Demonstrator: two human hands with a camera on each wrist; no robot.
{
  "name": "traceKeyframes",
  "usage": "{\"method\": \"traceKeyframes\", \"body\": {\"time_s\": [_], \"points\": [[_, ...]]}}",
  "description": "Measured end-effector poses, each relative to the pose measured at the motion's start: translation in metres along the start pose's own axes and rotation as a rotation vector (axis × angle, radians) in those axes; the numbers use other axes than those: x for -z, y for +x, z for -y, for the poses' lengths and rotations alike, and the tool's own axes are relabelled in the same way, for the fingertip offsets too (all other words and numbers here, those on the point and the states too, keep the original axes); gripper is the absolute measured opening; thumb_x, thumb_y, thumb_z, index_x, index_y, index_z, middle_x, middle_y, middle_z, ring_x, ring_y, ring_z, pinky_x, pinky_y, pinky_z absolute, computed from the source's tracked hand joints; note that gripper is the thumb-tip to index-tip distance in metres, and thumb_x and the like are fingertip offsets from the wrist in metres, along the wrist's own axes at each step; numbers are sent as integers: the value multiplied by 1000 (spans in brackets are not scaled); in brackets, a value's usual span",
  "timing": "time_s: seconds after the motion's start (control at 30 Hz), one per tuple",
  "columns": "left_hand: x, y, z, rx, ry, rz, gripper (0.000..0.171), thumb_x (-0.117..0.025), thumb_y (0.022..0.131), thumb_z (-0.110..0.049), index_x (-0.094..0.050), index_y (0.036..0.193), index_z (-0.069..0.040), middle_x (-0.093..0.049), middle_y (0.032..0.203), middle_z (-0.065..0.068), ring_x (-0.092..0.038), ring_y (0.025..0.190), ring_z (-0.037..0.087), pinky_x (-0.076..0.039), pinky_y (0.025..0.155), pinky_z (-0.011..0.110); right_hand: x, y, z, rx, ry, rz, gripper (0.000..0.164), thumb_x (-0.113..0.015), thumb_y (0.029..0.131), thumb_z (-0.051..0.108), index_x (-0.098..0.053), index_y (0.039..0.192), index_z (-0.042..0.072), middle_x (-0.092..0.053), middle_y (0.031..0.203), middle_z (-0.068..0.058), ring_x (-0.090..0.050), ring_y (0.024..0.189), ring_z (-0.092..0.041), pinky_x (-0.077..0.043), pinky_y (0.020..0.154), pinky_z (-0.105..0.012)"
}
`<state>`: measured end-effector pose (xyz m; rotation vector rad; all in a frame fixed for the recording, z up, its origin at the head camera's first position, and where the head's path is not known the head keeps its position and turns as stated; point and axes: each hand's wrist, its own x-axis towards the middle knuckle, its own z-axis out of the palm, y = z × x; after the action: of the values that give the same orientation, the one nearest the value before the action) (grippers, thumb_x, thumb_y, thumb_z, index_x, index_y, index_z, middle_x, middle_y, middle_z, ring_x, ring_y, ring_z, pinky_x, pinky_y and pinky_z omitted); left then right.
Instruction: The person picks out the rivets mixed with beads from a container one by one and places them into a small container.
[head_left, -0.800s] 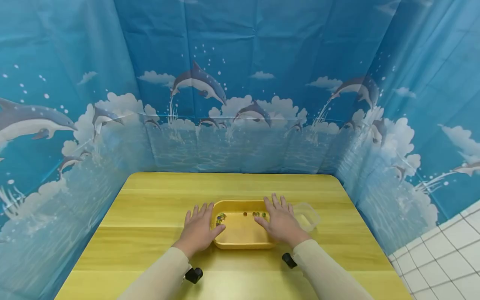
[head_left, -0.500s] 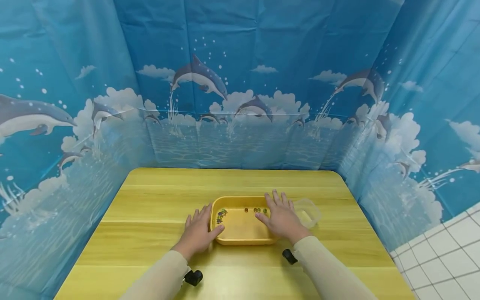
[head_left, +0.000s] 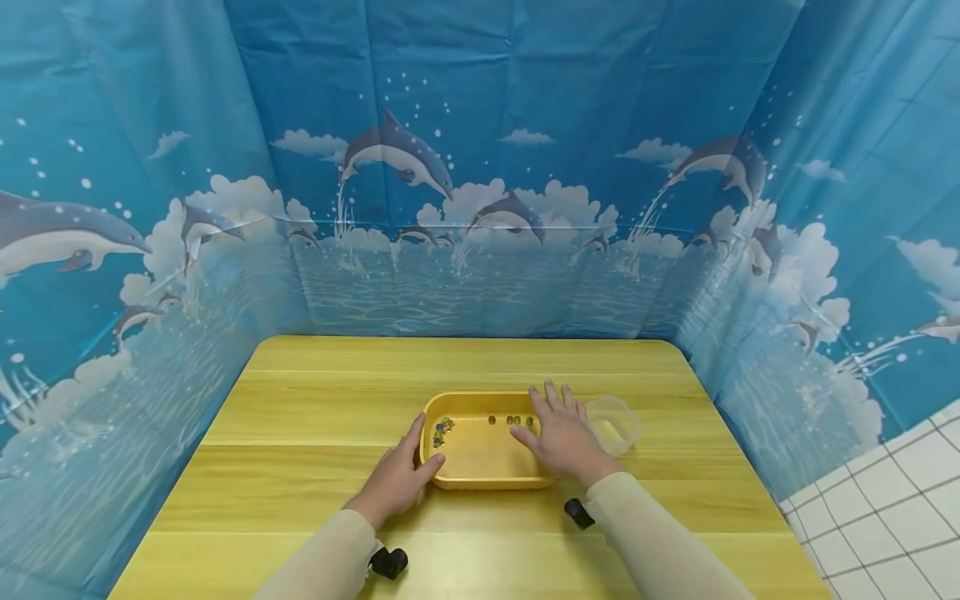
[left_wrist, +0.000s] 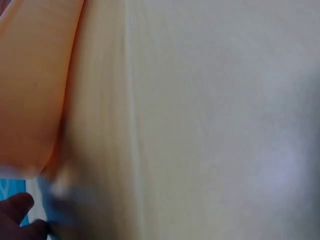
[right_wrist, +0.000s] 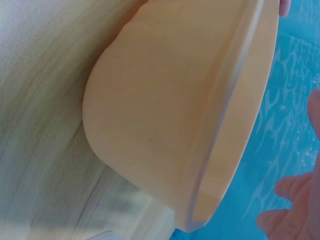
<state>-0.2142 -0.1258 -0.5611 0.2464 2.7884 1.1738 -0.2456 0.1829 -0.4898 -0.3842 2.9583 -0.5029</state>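
Observation:
A shallow yellow plastic tray (head_left: 487, 482) sits on the table. Several small marbles (head_left: 439, 433) are gathered along its left inner wall, and a few more marbles (head_left: 516, 420) lie by the far wall. My left hand (head_left: 396, 479) is at the tray's left end, index finger along the outside and thumb at the front-left rim; its other fingers are mostly hidden. In the left wrist view, fingertips (left_wrist: 19, 204) stand just off the tray's wall. My right hand (head_left: 566, 440) lies over the tray's right end with fingers straight and spread, covering that edge.
A clear plastic container (head_left: 618, 427) stands on the table just right of the tray, partly behind my right hand. The yellow wood-grain table (head_left: 315, 392) ends at a blue dolphin-print curtain (head_left: 480, 292) on its far and side edges.
My left hand's spread fingers have come down and drawn together beside the tray's left end. My right hand stays over the other end. The whole head view has shifted slightly.

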Motion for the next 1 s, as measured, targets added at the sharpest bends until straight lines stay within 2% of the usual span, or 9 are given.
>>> {"method": "traceKeyframes", "body": {"time_s": [0.13, 0.23, 0.3, 0.4, 0.5, 0.53, 0.63, 0.8, 1.0], "points": [[-5, 1, 5, 5, -66, -16, 79, -56, 107, -50, -12, 171, -32, -42, 167, 14, -44, 145, 51, -36, 120, 67, -2, 1, -1, 5, -4, 4, 93, -43, 103, 72, -20, 169, 11, -7, 176, -22, -4, 162, -51, -9, 129, -71], [-9, 1, 8, 8, -106, -33, 78, -57, 107, -49, -13, 171, -35, -47, 164, 14, -50, 134, 43, -43, 112, 67, -4, 2, -1, 13, 0, 6, 92, -44, 104, 70, -21, 169, 11, -7, 176, -22, -4, 162, -51, -11, 128, -71], [-11, 1, 9, 8, -122, -36, 78, -57, 108, -48, -12, 171, -35, -47, 164, 13, -50, 129, 40, -44, 108, 66, -5, 2, -1, 18, 4, 6, 91, -44, 104, 69, -21, 169, 10, -7, 176, -22, -5, 162, -51, -12, 128, -71], [-11, 1, 10, -1, -141, -31, 79, -56, 108, -48, -12, 171, -32, -43, 167, 13, -44, 137, 45, -40, 112, 70, -6, 2, 0, 26, 22, -1, 88, -47, 105, 65, -23, 169, 9, -10, 175, -23, -7, 161, -51, -14, 128, -71], [-12, 2, 13, -16, -167, -18, 82, -58, 107, -47, -11, 171, -29, -38, 170, 11, -30, 151, 54, -24, 123, 74, -7, 3, 1, 37, 44, -10, 84, -52, 106, 59, -25, 168, 7, -16, 174, -24, -13, 160, -52, -17, 128, -69], [-12, 2, 14, -25, -172, -13, 83, -59, 107, -46, -10, 172, -28, -35, 171, 11, -26, 154, 55, -17, 126, 73, -8, 3, 2, 42, 53, -17, 82, -53, 107, 56, -28, 167, 6, -19, 173, -25, -15, 160, -52, -18, 128, -69], [-13, 3, 17, -45, -178, 0, 85, -60, 107, -44, -7, 172, -28, -31, 173, 9, -28, 157, 49, -5, 130, 68, -9, 5, 5, 50, 66, -31, 77, -57, 107, 49, -33, 164, 3, -26, 171, -25, -24, 158, -51, -25, 127, -66], [-14, 3, 18, -66, -170, -4, 83, -60, 107, -43, -10, 171, -27, -31, 172, 12, -40, 153, 45, -3, 130, 67, -12, 9, 11, 60, 89, -29, 70, -59, 108, 41, -39, 161, 1, -38, 167, -23, -37, 155, -43, -35, 125, -60], [-14, 3, 18, -39, -175, -9, 84, -61, 105, -48, -13, 171, -29, -34, 171, 10, -36, 154, 47, -3, 131, 64, -15, 17, 19, 64, 129, -34, 61, -61, 107, 36, -48, 156, 3, -51, 160, -18, -50, 148, -37, -43, 121, -55]]}}
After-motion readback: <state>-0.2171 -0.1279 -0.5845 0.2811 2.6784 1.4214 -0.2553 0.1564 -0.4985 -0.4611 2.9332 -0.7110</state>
